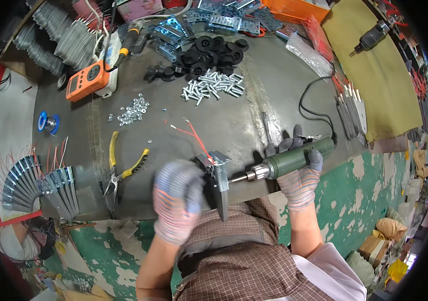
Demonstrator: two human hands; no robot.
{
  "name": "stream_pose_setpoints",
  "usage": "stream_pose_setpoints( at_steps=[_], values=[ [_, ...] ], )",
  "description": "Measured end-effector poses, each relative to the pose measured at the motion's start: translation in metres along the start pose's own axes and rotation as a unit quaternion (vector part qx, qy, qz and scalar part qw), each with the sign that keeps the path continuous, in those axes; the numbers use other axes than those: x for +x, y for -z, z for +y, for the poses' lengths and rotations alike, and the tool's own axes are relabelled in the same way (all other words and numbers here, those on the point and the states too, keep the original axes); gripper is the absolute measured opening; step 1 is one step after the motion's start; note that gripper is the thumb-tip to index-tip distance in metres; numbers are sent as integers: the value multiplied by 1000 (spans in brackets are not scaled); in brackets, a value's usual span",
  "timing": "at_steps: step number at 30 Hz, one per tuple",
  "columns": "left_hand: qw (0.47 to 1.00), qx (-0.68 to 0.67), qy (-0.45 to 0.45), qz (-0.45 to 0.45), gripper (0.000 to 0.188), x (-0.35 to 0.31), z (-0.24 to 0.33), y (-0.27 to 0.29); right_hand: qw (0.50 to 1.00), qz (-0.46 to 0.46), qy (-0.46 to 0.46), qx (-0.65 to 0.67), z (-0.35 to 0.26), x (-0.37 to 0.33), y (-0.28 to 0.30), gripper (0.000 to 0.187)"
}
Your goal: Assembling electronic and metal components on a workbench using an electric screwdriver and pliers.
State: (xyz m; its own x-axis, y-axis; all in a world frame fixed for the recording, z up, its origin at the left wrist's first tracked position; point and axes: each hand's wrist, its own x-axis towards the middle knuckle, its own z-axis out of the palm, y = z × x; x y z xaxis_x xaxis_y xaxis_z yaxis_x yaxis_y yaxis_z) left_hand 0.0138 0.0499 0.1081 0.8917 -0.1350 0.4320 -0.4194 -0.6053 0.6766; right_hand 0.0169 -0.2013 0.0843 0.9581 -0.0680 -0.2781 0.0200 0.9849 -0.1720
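My right hand (302,183), in a striped glove with dark fingers, is closed around a green electric screwdriver (299,158). The driver lies nearly level, and its bit points left to the side of a metal bracket (219,159). That bracket sits on a flat dark grey strip (223,203) that reaches past the table's near edge, with red wires (198,135) rising from its top. Just left of the bracket is my left hand (176,195), gloved and smeared by motion; its fingers cannot be made out. Yellow-handled pliers (118,173) lie further left.
Behind lie small nuts (132,110), silver screws (211,86), black knobs (209,55) and blue-tinted metal brackets (229,22). Wired strips (23,183) fan out at left, near a solder spool (48,122). An orange meter (87,80) stands far left; another driver (369,37) hangs far right.
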Motion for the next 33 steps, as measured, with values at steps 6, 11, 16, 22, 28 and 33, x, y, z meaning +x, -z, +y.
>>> stream_pose_setpoints(
  at_steps=[6,11,16,22,28,33],
  values=[
    [955,273,107,36,18,59,-81,36,1000,4,-5,-25,0,2,2,65],
    [929,359,84,-35,20,64,-95,35,1000,4,-8,-30,1,3,0,64],
    [942,328,71,-29,17,62,-102,36,1000,-2,-12,-24,0,3,0,61],
    [942,308,126,-51,12,74,-98,35,1000,9,-17,-16,1,2,-4,53],
    [954,279,99,-38,14,74,-92,40,1000,6,-23,-14,2,3,-7,52],
    [853,-383,349,-62,12,29,-26,35,1000,11,-17,-12,-1,3,-3,55]
  ],
)
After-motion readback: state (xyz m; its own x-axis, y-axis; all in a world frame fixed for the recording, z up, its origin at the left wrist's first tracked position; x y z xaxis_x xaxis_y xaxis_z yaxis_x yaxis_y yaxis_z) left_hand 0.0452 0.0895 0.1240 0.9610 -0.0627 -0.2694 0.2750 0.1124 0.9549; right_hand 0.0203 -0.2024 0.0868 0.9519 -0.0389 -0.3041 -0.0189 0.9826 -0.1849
